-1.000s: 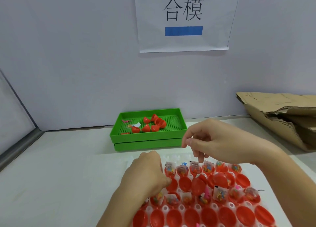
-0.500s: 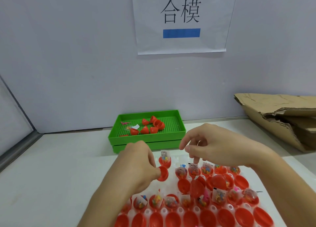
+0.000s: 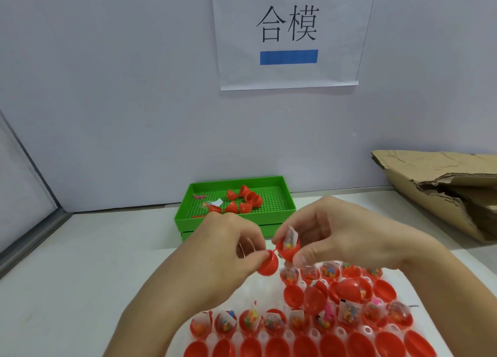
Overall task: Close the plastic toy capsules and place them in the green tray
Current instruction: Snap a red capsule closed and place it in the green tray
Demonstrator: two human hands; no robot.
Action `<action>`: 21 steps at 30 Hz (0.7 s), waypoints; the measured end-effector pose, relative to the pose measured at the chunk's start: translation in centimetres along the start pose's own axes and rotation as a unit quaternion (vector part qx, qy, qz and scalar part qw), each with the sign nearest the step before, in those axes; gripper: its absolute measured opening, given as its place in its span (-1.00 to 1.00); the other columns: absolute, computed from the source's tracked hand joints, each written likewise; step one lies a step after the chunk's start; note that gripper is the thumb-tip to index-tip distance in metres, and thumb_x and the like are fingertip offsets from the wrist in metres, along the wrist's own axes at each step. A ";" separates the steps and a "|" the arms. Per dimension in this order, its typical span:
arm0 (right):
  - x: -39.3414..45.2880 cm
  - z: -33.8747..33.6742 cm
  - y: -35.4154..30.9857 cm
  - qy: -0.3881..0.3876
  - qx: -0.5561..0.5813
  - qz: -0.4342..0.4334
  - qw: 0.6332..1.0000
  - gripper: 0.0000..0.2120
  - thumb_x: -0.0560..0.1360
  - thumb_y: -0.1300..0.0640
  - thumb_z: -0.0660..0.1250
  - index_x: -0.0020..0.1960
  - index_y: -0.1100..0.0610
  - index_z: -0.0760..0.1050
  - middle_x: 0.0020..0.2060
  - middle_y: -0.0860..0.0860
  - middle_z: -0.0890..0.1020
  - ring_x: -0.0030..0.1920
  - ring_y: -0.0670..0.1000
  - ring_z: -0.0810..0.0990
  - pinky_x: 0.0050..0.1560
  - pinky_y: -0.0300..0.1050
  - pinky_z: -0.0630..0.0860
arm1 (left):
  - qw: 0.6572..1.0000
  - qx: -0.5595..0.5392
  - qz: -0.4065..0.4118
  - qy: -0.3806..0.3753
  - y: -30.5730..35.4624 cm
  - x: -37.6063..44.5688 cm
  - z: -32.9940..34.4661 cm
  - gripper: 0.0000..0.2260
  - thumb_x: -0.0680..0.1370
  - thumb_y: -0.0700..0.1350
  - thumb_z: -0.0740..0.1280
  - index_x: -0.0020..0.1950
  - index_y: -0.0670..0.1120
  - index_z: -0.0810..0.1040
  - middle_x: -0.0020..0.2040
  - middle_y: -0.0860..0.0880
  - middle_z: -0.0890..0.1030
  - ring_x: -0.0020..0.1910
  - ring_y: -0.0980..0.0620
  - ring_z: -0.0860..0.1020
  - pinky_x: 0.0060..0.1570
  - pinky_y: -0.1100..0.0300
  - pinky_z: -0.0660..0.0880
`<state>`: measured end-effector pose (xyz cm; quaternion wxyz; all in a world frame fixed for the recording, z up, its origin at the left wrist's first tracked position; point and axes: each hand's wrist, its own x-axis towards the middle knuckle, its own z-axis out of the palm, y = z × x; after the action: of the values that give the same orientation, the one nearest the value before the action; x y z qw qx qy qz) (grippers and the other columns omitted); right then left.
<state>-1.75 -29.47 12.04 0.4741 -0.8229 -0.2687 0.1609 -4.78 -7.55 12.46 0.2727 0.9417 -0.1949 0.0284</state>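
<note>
An open red capsule (image 3: 289,250) is held above the white holder sheet (image 3: 265,289). My right hand (image 3: 338,238) pinches its filled half, which has a small toy packet sticking out. My left hand (image 3: 228,249) pinches the hinged empty half (image 3: 269,265) beside it. Several more open red capsules (image 3: 347,313) with packets sit in the sheet's rows below. The green tray (image 3: 289,211) stands behind my hands by the wall and holds several red capsules (image 3: 246,202).
A torn cardboard box (image 3: 441,189) lies at the right against the wall. A paper sign (image 3: 289,33) hangs on the wall above the tray. A second green tray sits under the first. A metal frame edge (image 3: 32,243) runs along the left.
My left hand lifted one capsule off the sheet. My right hand came in and took its filled half. Both hands now hold it higher, in front of the tray.
</note>
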 end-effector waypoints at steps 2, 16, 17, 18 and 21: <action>0.1 -0.3 0.2 0.049 0.020 -0.018 0.998 -0.76 0.38 0.14 0.56 0.03 0.02 0.68 -0.12 0.03 0.74 -0.06 0.05 0.73 0.03 -0.15 0.62 | 0.997 -0.065 -0.007 0.042 -0.1 0.4 0.0 -0.93 0.53 0.03 0.39 -0.04 0.09 0.65 -0.21 0.12 0.67 -0.23 0.22 0.63 -0.18 0.32 0.57; 0.2 -0.3 -0.6 0.178 0.095 -0.047 0.978 -0.67 0.21 -0.03 0.56 -0.04 -0.05 0.69 -0.12 -0.08 0.71 -0.12 -0.04 0.72 -0.04 -0.12 0.60 | 0.893 -0.421 -0.066 0.146 0.6 1.2 1.3 -0.85 0.48 -0.15 0.47 -0.02 -0.16 0.57 -0.24 -0.09 0.72 -0.28 -0.04 0.70 -0.31 0.25 0.60; 0.4 -0.2 -0.6 0.195 0.090 -0.040 0.976 -0.66 0.19 -0.06 0.57 -0.05 -0.06 0.68 -0.11 -0.07 0.71 -0.10 -0.03 0.73 0.03 -0.02 0.62 | 0.892 -0.412 -0.065 0.172 0.7 1.3 1.5 -0.87 0.48 -0.14 0.47 -0.09 -0.18 0.59 -0.29 -0.09 0.71 -0.33 -0.04 0.69 -0.36 0.25 0.59; 0.5 0.1 -0.7 0.214 0.087 -0.034 0.972 -0.66 0.17 -0.08 0.57 -0.07 -0.07 0.68 -0.10 -0.07 0.72 -0.10 -0.03 0.73 0.09 0.04 0.62 | 0.892 -0.403 -0.057 0.193 0.9 1.4 1.7 -0.88 0.48 -0.13 0.47 -0.16 -0.18 0.62 -0.32 -0.09 0.70 -0.36 -0.03 0.68 -0.40 0.25 0.58; 1.1 1.0 -1.0 0.271 0.078 -0.035 0.959 -0.66 0.16 -0.13 0.57 -0.12 -0.06 0.65 -0.13 -0.07 0.73 -0.14 -0.03 0.73 0.03 0.02 0.65 | 0.893 -0.393 -0.011 0.220 1.7 1.5 2.4 -0.95 0.47 -0.15 0.47 -0.16 -0.11 0.70 -0.28 -0.02 0.72 -0.29 0.05 0.70 -0.33 0.25 0.61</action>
<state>-1.68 -27.74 12.41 0.5975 -0.7860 -0.1453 -0.0640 -4.17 -10.66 11.50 0.6568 0.7295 -0.1143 0.1531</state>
